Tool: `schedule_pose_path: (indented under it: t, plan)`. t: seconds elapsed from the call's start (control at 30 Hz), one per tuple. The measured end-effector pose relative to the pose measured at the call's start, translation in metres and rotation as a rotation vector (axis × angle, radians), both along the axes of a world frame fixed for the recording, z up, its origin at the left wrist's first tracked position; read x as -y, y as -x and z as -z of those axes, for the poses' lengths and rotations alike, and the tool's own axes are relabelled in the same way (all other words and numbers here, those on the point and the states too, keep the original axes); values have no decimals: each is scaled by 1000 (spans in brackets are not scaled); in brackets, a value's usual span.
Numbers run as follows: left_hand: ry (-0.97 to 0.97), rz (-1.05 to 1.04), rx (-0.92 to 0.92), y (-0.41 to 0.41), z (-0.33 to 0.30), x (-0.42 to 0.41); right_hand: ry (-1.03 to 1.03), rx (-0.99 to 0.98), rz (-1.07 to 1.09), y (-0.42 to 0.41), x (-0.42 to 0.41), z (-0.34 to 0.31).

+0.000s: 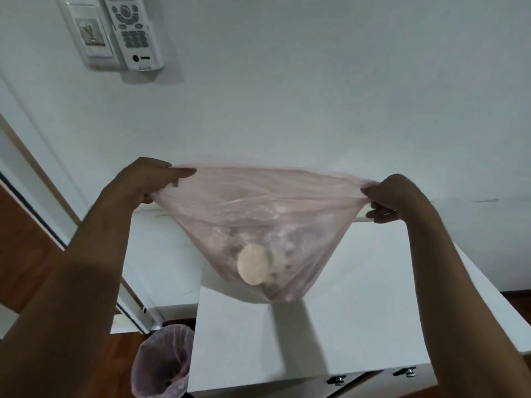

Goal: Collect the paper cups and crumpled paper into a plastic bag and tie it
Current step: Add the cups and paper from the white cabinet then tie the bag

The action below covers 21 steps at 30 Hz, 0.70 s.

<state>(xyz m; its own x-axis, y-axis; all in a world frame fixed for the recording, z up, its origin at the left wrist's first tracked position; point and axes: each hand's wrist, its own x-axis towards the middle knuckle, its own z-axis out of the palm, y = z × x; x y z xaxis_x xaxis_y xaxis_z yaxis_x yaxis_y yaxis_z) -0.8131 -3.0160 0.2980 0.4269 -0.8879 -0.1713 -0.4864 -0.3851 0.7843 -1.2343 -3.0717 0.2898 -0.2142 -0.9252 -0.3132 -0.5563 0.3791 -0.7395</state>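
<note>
Hands apart — plastic bag (267, 214) (taut)

The stretched plastic bag (258, 219) blocked the space over the desk's (359, 326) middle. Its right and front edges lay open. A lined bin (163, 366) stood just beside its left front corner.

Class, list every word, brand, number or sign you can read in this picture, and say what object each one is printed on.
"TRANE": brand name near the bottom of the white remote control hanging on the wall.
Button labels and the small screen on the remote control: too small and blurred to read.
Picture on the wall panel beside it: blurred, no readable text.
Plastic bag held by the left hand and right hand: no print visible.
</note>
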Motion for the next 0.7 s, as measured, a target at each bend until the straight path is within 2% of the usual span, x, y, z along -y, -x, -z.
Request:
schedule_pose_path:
  t: [0.1, 0.2, 0.3, 0.4, 0.47, 0.57, 0.63, 0.7]
  plan:
    - [109, 9, 41, 4, -1, -1, 160, 144, 75, -1, 4, -2]
    - [184, 8, 56, 9, -2, -2, 151, 270, 70, -8, 3, 3]
    - [107, 128, 149, 13, 3, 0, 158, 184, 68, -16, 5, 16]
    - [30, 259, 307, 21, 11, 1, 26, 51, -58, -29, -3, 32]
    - [54, 421, 264, 33, 14, 3, -8, 56, -119, -38, -10, 43]
    - [-6, 640, 304, 73, 19, 10, 185, -26, -184, -49, -11, 62]
    - [-128, 719, 432, 101, 29, 18, 318, -44, -160, -56, -12, 67]
    - [-220, 749, 591, 114, 46, 27, 433, 43, -83, -57, -15, 66]
